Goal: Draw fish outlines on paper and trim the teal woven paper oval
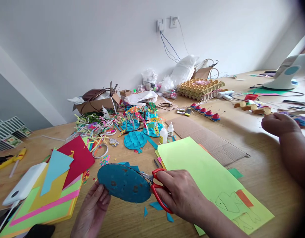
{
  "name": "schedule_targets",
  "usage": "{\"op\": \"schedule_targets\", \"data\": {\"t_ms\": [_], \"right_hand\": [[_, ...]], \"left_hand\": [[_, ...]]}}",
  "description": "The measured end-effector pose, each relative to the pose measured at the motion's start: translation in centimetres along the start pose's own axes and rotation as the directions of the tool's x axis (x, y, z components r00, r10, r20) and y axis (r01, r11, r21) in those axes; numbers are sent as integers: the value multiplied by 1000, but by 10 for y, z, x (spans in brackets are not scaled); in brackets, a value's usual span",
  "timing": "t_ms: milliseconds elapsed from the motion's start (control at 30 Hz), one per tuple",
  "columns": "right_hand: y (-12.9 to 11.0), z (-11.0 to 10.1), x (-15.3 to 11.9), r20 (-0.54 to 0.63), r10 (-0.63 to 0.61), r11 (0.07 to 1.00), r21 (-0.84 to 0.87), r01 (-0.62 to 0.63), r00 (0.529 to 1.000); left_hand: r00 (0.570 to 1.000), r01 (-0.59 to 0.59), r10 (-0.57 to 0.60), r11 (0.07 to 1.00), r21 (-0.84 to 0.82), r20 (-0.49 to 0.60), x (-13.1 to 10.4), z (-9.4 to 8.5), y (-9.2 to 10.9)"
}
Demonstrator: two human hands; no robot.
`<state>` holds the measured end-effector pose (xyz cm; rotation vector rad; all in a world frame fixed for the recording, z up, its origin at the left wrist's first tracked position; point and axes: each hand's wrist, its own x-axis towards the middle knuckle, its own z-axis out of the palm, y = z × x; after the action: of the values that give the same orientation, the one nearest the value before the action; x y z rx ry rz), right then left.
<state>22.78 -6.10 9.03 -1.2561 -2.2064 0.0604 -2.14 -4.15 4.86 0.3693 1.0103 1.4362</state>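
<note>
My left hand (96, 201) pinches the left edge of a blue oval piece of cardboard (125, 183), holding it tilted above the table. In my right hand (179, 191) is a pair of scissors (156, 190) with red handles, its blades at the oval's upper right rim. Brown patches show through the blue surface. Scraps of blue paper (156, 205) lie on the wood below, and more blue paper sits partly hidden behind the oval. A yellow-green sheet (192, 165) with pencilled fish outlines lies beside and under my right forearm.
Stacked coloured paper (75, 162) and a white device (24, 183) lie at left. Glue bottles (163, 136), a tape roll (100, 151) and blue paper crafts (134, 140) stand beyond. Farther back are egg trays (200, 88) and a cardboard sheet (204, 138). Another person's hand (280, 124) is at right.
</note>
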Motion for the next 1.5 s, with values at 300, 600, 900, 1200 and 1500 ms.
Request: {"op": "schedule_targets", "data": {"t_ms": [300, 600, 900, 1200, 1500], "right_hand": [[-7, -8, 2, 162, 79, 995, 40, -87, 984], [-8, -15, 4, 202, 87, 992, 71, -103, 976], [-9, -9, 1, 187, 73, 995, 50, -84, 980], [-9, -8, 2, 195, 66, 997, 21, -71, 979], [-13, -16, 1, 237, 91, 988, 99, -117, 967]], "left_hand": [[1000, -20, 20, 1000, 4, -11, 0, -3, 2], [999, -31, 31, 1000, 4, 16, 3, -12, -2], [1000, -14, 14, 1000, -13, -5, 1, -9, -2], [998, -14, 14, 1000, 0, -56, -3, -3, 3], [998, -10, 13, 999, 48, -54, -4, -1, 10]]}}
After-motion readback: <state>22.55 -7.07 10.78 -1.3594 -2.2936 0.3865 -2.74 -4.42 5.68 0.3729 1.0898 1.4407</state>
